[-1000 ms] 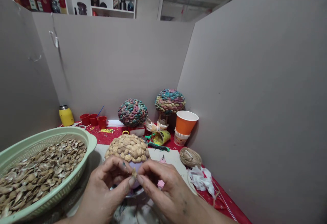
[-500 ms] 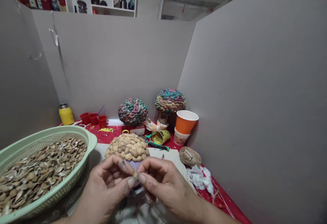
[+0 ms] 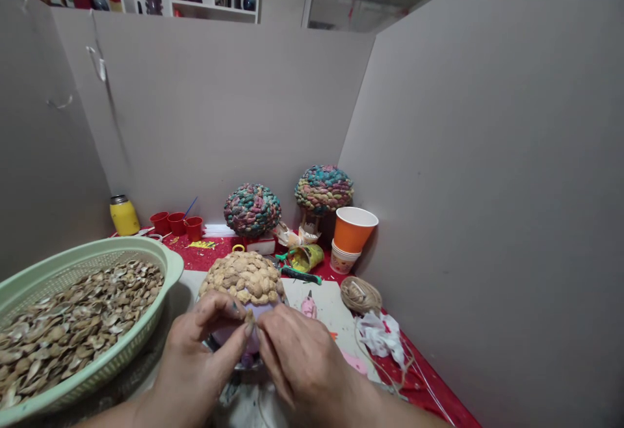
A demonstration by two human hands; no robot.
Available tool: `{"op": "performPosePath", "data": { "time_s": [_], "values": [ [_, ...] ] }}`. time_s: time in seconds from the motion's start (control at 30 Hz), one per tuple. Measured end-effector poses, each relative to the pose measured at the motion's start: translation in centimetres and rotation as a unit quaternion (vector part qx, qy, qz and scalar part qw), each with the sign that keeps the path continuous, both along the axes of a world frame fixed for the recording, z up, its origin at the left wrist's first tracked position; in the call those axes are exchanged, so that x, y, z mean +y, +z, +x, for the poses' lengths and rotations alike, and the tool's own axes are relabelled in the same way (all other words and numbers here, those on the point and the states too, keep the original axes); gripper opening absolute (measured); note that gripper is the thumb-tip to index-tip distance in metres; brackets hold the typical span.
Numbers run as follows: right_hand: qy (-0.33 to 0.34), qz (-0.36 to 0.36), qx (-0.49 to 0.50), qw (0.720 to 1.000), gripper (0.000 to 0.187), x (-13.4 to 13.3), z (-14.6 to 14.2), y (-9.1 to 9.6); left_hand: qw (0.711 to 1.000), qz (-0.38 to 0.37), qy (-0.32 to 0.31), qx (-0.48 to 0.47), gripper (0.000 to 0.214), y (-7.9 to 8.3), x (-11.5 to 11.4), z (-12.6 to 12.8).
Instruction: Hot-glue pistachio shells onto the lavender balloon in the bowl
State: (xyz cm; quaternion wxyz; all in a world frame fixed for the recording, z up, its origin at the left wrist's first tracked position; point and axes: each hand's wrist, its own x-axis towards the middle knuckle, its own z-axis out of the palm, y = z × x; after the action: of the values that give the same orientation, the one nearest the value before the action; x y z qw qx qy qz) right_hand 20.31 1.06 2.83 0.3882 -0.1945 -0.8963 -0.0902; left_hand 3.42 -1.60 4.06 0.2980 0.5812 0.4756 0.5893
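**Two hands pinch one shell at the dome's edge**

At far left the basket [image 3: 168, 265] of loose shells [image 3: 73, 324] sits just beside the left hand [image 3: 195, 363], probably to keep it within reach. That hand's thumb and forefinger are closed on a single shell [image 3: 250, 316]. The right hand [image 3: 299, 363] meets them fingertip to fingertip, clamped on the same piece. The shell touches the lower edge of the shell-covered dome [image 3: 244, 276], where bare purple shows. The double pinch seems to steady so small a piece. Behind stand painted domes [image 3: 252, 210], and to the right an orange cup [image 3: 355, 227] and twine [image 3: 361, 294].
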Motion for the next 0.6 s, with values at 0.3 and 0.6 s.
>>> {"op": "performPosePath", "data": {
  "time_s": [0.3, 0.6],
  "values": [
    [0.143, -0.003, 0.087, 0.986, 0.017, -0.7, 0.2, 1.2, 0.958, -0.151, -0.109, -0.218, 0.025, 0.9, 0.9, -0.7],
    [0.113, -0.104, 0.130, 0.979, 0.018, -1.0, 1.0, 2.0, 0.876, -0.253, -0.257, -0.322, 0.025, 1.4, 0.6, -0.7]
  ]
}}
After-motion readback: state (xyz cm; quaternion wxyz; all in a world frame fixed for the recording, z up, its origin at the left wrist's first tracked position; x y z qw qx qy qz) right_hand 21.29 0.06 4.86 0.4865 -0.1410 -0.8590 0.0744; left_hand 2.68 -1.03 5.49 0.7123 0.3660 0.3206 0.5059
